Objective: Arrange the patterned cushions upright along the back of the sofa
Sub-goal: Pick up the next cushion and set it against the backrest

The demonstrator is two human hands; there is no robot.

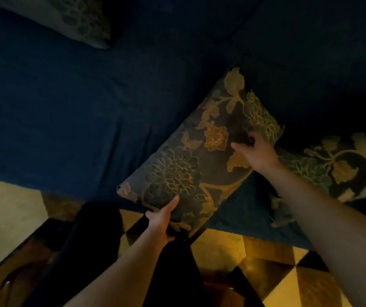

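Observation:
A dark floral cushion (pixel 199 156) with gold leaves and flowers is held tilted over the front of the blue sofa (pixel 66 103). My left hand (pixel 162 220) grips its lower edge near the bottom corner. My right hand (pixel 255 151) clutches its right edge, fingers pressed into the fabric. A second floral cushion (pixel 337 167) lies flat on the seat at the right, partly behind my right forearm. A third patterned cushion (pixel 75 18) rests at the top left against the sofa back.
A floor of yellow and dark geometric tiles (pixel 255 258) runs along the sofa's front. A pale block (pixel 7 213) stands at the lower left. My dark trouser legs (pixel 93 240) are close to the sofa edge. The room is dim.

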